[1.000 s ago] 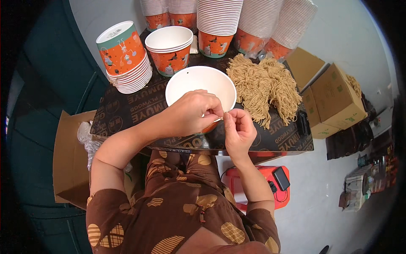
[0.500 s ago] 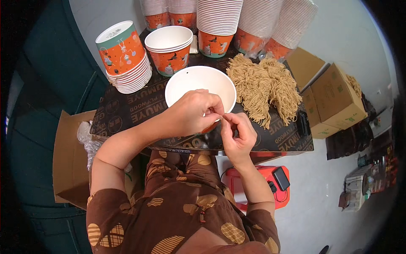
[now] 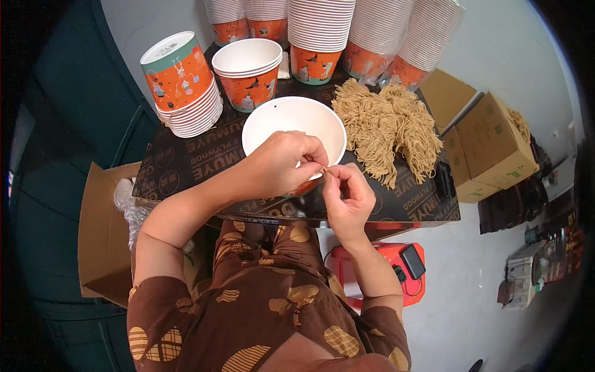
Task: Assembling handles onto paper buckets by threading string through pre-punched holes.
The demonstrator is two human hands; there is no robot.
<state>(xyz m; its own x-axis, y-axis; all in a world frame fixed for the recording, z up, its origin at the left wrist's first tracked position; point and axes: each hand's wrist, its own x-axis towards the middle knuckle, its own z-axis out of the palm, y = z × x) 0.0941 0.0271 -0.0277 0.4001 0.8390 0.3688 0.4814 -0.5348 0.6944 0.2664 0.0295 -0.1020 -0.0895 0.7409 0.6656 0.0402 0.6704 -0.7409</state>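
In front of me on the table stands a white-lined paper bucket [image 3: 294, 118] with an orange outside and a small dark hole near its far rim. My left hand [image 3: 288, 162] is closed over the near side of it, thumb and forefinger pinched together. The fingertips of my right hand [image 3: 350, 197] meet them at the near rim, also in a pinch. A tiny pale bit shows between the fingertips, too small to name. Right of the bucket lies a heap of tan yarn strands [image 3: 387, 130].
An upturned stack of orange buckets [image 3: 180, 77] and a short upright stack [image 3: 248, 74] stand behind, with taller stacks [image 3: 319, 31] at the back. Cardboard boxes [image 3: 489, 142] are at the right, an open carton [image 3: 102, 242] at the left. A red stool [image 3: 378, 254] holds a black device.
My right hand has shifted very slightly left, and the pale bit between the fingertips shows more clearly. The bucket and the yarn stay where they were.
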